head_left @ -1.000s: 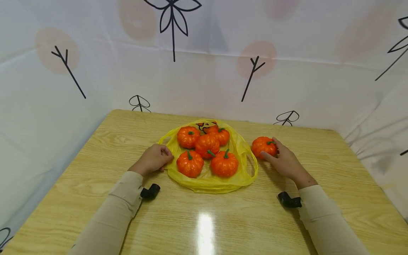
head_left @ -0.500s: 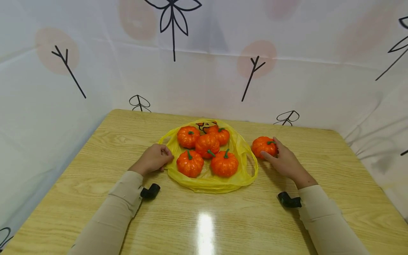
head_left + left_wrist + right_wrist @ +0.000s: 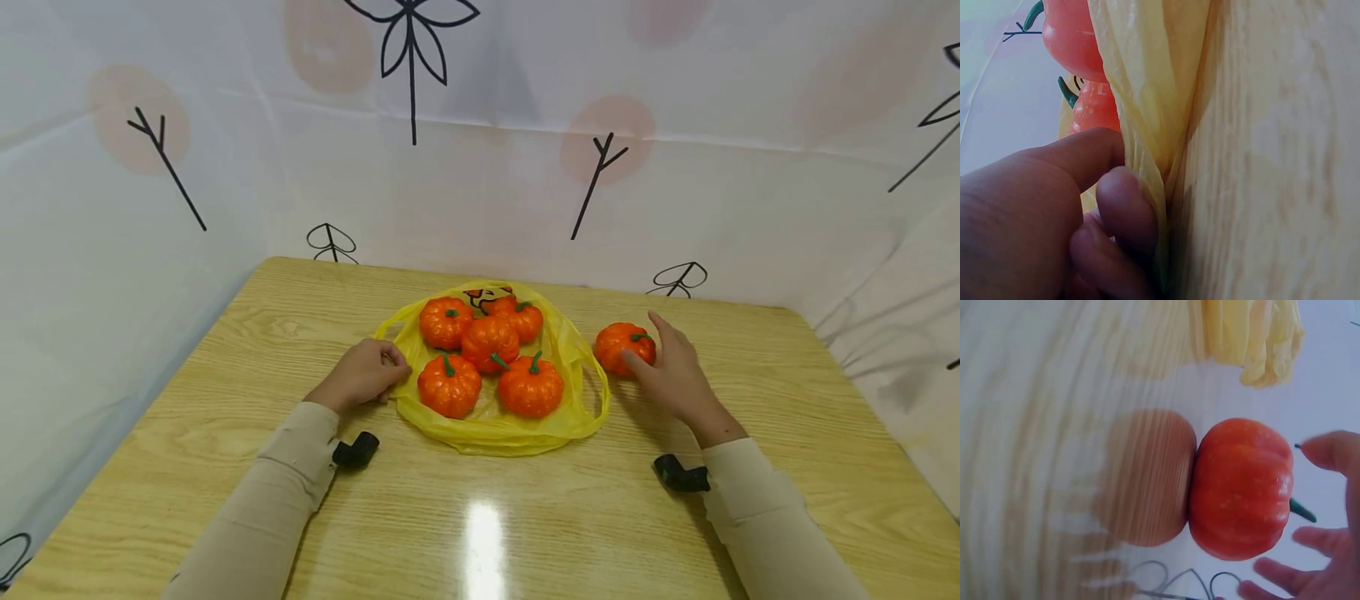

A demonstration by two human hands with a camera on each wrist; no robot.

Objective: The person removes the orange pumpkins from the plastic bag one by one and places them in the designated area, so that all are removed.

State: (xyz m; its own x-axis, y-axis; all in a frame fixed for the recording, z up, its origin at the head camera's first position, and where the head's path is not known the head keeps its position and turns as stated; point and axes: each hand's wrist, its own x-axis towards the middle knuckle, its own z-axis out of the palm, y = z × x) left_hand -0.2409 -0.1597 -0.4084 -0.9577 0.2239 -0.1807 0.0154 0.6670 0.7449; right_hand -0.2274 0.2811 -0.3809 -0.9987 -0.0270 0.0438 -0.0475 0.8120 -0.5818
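Note:
A yellow plastic bag [image 3: 480, 433] lies spread on the table, with several small orange pumpkins [image 3: 449, 387] with green stems resting on it. At the bag's left edge, my left hand [image 3: 363, 372] pinches the thin plastic; the left wrist view shows its curled fingers [image 3: 1125, 203] against the bag's edge [image 3: 1147, 150]. One more pumpkin [image 3: 617, 346] sits on the wood to the right of the bag. Over it my right hand [image 3: 672, 371] is spread. In the right wrist view, thumb [image 3: 1329, 450] and fingers stand apart from that pumpkin [image 3: 1241, 487], which rests on the tabletop.
The light wooden table [image 3: 405, 517] meets a white patterned cloth [image 3: 480, 200] along its back edge. A loop handle [image 3: 600, 392] of the bag lies between the bag and the single pumpkin. Black wrist mounts [image 3: 356, 450] stick out from both sleeves.
My right hand's fingers have spread and lifted away from the single pumpkin, which stays in place. The left hand has kept its pinch on the bag.

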